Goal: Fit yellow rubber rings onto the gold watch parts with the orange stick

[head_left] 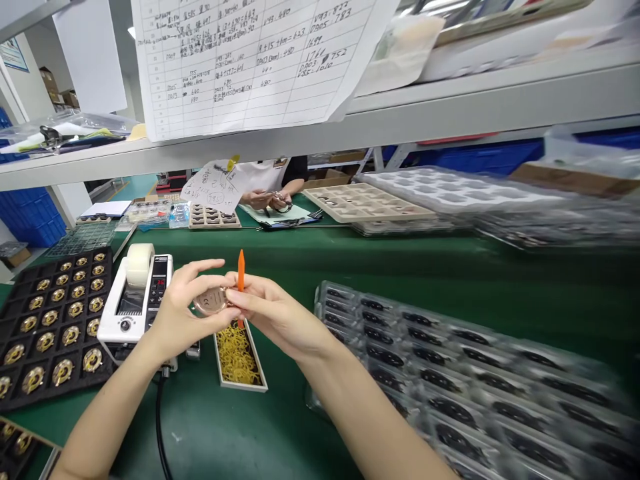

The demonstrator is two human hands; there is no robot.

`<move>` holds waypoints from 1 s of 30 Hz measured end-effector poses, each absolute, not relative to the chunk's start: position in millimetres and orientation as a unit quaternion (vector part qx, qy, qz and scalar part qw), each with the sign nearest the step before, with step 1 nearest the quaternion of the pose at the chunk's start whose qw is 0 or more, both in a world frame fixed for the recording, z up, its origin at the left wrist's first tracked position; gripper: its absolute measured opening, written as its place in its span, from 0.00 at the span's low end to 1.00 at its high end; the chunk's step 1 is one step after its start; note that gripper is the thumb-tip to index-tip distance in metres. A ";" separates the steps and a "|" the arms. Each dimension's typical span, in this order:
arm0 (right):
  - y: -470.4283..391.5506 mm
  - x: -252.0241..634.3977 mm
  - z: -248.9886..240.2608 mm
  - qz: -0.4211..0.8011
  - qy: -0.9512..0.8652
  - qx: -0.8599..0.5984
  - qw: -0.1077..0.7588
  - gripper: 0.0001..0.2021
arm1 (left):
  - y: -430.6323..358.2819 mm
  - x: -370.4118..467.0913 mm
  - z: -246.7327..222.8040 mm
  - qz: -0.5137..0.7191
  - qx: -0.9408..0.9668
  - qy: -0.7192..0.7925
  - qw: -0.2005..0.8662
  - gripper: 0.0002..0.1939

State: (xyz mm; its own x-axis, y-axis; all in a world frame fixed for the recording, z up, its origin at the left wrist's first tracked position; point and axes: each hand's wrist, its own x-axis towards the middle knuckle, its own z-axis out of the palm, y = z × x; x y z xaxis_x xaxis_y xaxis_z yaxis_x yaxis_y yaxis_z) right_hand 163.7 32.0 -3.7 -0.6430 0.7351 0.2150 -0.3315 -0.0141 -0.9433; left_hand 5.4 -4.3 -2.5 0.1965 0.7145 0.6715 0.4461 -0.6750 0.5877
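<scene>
Between my two hands is a round, rose-gold watch case (210, 302), its back with printed marks facing me. My left hand (193, 297) grips its edge with thumb and fingers, the index finger raised. My right hand (265, 303) pinches the case's right side with thumb and fingertips. An orange pointed stick (241, 270) stands upright in the right hand's fingers, its tip up. Just below the hands lies a white open box (260, 363) full of yellow rings (237, 353).
At left are a tape dispenser (135, 293) and a black tray (20, 333) of gold-coloured round parts. Clear plastic trays (450, 373) with dark parts fill the right. Overhead runs a shelf (280, 143) with a handwritten sheet (250, 67). Across the bench, a person's hands (273, 200) hold something.
</scene>
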 end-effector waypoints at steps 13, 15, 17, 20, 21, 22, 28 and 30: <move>55.0 188.1 -0.5 0.547 -0.565 -0.275 0.553 0.23 | -21.0 -27.0 17.4 0.553 0.724 0.373 0.178 0.11; 84.6 198.9 -12.1 0.475 -0.613 -0.376 0.507 0.21 | -29.1 -40.7 23.6 0.550 0.707 0.432 0.102 0.09; 116.5 206.1 -30.8 0.380 -0.662 -0.515 0.389 0.11 | -36.8 -63.2 28.2 0.523 0.666 0.531 0.024 0.09; 150.8 208.3 -63.0 0.234 -0.678 -0.656 0.235 0.12 | -41.0 -118.3 26.8 0.456 0.563 0.689 -0.026 0.10; 156.5 207.1 -72.2 0.198 -0.684 -0.668 0.217 0.13 | -40.0 -141.4 23.7 0.439 0.542 0.716 -0.025 0.11; 159.5 205.4 -79.5 0.179 -0.692 -0.669 0.205 0.14 | -37.9 -165.6 19.5 0.423 0.521 0.741 -0.024 0.11; 157.1 194.6 -81.8 0.176 -0.723 -0.631 0.222 0.11 | -21.7 -287.8 -15.2 0.304 0.369 0.878 -0.018 0.17; 157.0 195.1 -74.8 0.186 -0.728 -0.617 0.236 0.10 | -17.3 -310.9 -24.2 0.275 0.336 0.901 -0.017 0.18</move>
